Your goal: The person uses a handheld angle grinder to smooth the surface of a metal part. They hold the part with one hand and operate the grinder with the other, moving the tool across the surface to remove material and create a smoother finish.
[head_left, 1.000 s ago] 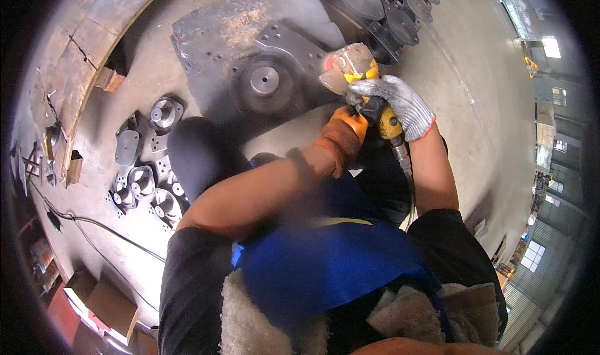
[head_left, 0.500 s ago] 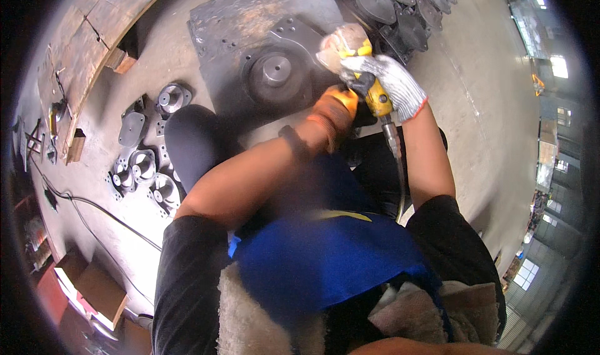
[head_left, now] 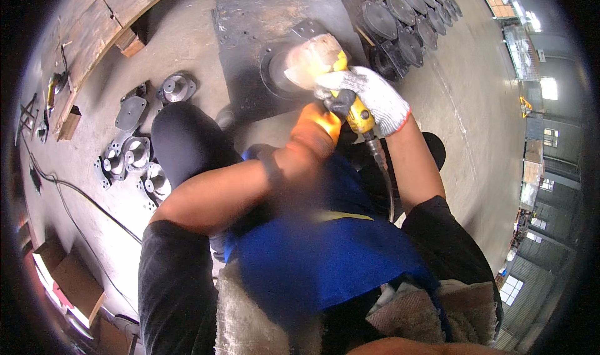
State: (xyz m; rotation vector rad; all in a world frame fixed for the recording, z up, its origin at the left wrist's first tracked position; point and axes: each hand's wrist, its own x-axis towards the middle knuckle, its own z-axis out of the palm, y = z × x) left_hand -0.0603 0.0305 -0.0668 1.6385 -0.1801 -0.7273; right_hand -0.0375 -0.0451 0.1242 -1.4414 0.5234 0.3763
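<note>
Both hands are closed on a yellow air grinder point(head_left: 359, 117) with a metal hose fitting at its rear. My right hand point(head_left: 370, 95), in a white knit glove with a red cuff, wraps the body near its front. My left hand point(head_left: 314, 129), in an orange glove, grips the side by the black handle, its fingers partly hidden. The grinder's pale, dusty head point(head_left: 320, 52) is over a dark round metal casting point(head_left: 269, 72) and covers its middle; contact cannot be made out. A flange with holes point(head_left: 307, 27) shows behind it. The casting rests on a dark metal plate point(head_left: 240, 27).
Several castings with shiny hubs point(head_left: 136, 155) lie on the floor at left. Rows of dark oval castings point(head_left: 406, 17) stand at far right. A wooden platform point(head_left: 94, 24) edges the far left. Black cables point(head_left: 94, 202) cross the floor, and the air hose point(head_left: 391, 195) runs by my right leg.
The grinder has moved left with both hands, from the casting's right side to over its middle, now hiding the hub. The whole view has shifted slightly.
</note>
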